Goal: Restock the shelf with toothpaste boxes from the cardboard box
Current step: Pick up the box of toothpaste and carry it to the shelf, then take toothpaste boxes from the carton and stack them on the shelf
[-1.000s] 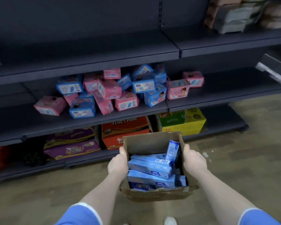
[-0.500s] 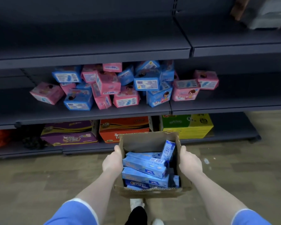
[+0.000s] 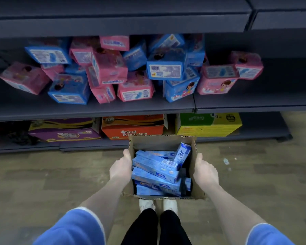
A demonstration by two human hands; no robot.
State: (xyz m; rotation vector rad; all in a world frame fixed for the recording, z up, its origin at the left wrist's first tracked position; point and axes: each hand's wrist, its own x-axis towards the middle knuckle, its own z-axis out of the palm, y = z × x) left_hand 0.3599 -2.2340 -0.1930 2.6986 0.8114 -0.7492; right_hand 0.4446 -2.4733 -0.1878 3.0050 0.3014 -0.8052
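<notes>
Brown cardboard box [image 3: 162, 143] | blue toothpaste boxes [image 3: 155, 171] jumbled inside | each hand grips a side

The cardboard box [image 3: 163, 142], carried closer to the shelf [image 3: 95, 110], now hangs above the shoes [image 3: 170, 205].

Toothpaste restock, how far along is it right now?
Nothing looks shelved yet: the middle shelf shows only pink and blue packs, no toothpaste. In hand: the left hand and right hand grip the cardboard box, full of toothpaste boxes. Left: move every one onto the shelf.
</notes>
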